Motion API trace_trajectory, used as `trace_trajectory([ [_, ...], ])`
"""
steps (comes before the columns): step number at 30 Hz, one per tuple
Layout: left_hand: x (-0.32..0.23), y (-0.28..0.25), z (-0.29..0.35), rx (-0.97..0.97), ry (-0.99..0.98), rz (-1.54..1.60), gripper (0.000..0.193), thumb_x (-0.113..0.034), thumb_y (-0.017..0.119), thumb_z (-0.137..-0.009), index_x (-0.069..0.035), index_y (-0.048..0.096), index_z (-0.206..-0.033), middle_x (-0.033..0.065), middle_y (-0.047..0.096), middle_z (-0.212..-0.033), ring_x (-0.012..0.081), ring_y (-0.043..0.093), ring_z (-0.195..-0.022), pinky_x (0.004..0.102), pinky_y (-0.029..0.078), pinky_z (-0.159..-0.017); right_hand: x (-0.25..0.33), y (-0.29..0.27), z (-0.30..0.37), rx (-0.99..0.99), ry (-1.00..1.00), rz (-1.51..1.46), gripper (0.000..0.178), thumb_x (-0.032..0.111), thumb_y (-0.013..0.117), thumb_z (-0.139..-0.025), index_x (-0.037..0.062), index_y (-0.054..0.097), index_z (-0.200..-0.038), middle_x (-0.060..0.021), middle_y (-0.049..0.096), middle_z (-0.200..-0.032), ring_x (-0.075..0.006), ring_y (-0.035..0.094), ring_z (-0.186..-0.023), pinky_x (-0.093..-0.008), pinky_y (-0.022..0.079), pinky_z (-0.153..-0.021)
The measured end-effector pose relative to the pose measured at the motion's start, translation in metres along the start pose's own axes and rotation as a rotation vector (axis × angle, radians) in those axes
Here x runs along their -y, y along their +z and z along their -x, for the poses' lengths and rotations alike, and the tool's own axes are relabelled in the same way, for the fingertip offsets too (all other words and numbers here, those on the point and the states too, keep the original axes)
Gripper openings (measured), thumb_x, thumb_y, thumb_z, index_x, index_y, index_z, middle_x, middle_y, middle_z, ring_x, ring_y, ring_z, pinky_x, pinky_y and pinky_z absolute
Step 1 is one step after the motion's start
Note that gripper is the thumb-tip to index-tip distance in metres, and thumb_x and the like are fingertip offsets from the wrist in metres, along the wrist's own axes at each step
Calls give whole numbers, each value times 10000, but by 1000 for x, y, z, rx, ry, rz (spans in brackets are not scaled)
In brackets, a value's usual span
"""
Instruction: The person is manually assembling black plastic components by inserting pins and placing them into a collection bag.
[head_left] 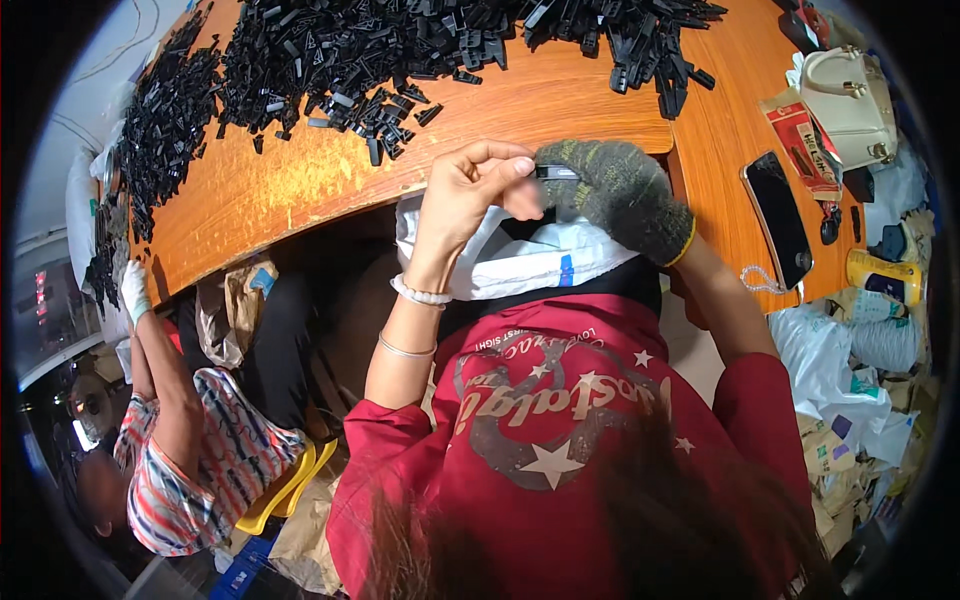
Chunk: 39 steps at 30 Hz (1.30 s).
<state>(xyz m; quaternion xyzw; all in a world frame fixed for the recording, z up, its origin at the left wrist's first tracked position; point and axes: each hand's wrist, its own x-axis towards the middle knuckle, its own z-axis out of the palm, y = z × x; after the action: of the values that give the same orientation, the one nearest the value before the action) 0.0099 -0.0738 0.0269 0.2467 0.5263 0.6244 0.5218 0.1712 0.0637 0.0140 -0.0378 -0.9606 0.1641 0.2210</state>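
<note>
A small black plastic part is held up over my lap, between my two hands. My left hand is bare, with a beaded bracelet at the wrist. Its thumb and fingers pinch at the near-left end of the part. My right hand wears a dark grey-green knitted glove with a yellow cuff, and its fingers close round the other end. Below both hands lies a white woven sack, spread across my lap. The glove hides some of the part.
Heaped black plastic parts cover the far side of the wooden table. At right lie a phone, a red packet and a cream handbag. A co-worker in a patterned top sits at left. Plastic bags crowd the lower right.
</note>
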Motion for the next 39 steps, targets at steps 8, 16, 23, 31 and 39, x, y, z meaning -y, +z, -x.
trace_trajectory([
  [8, -24, -20, 4, 140, -144, -591, 283, -200, 699, -853, 45, 647, -985, 28, 610, -620, 72, 574, -480, 208, 454, -445, 19, -14, -8, 230, 314, -556, 431, 328, 711, -784, 52, 618, -1101, -154, 661, -900, -296, 661, -794, -364, 525, -672],
  [16, -62, -56, -127, -270, 859, -1121, 209, -103, 534, -921, -36, 643, -1086, 123, 632, -1059, 255, 623, -955, 291, 474, -841, 7, -12, 14, 409, 65, -336, 316, 186, 579, -860, 67, 642, -1146, -105, 631, -1175, -272, 605, -1041, -366, 463, -922],
  [23, -38, -34, -204, -473, 885, -1201, 379, -438, 583, -866, -165, 658, -1118, 160, 556, -1216, 320, 480, -1167, 466, 288, -1016, -14, -9, -9, 71, -74, 7, 285, 139, 598, -790, 92, 685, -1057, -88, 646, -1150, -254, 628, -1006, -369, 504, -829],
  [31, -21, -8, -160, -406, 825, -1243, 359, -378, 615, -855, -125, 635, -1108, 121, 587, -1132, 287, 495, -1138, 496, 249, -1042, -40, 26, -31, -17, -116, -6, 320, 142, 616, -798, 149, 674, -1113, -17, 636, -1186, -192, 611, -1020, -330, 491, -808],
  [39, -30, -24, -119, -403, 980, -1075, 221, -197, 643, -849, -75, 689, -1027, 172, 603, -1125, 330, 532, -1083, 411, 383, -964, -39, 28, -31, -123, -160, 17, 298, 152, 598, -813, 146, 685, -1099, -39, 632, -1190, -224, 615, -1019, -344, 502, -835],
])
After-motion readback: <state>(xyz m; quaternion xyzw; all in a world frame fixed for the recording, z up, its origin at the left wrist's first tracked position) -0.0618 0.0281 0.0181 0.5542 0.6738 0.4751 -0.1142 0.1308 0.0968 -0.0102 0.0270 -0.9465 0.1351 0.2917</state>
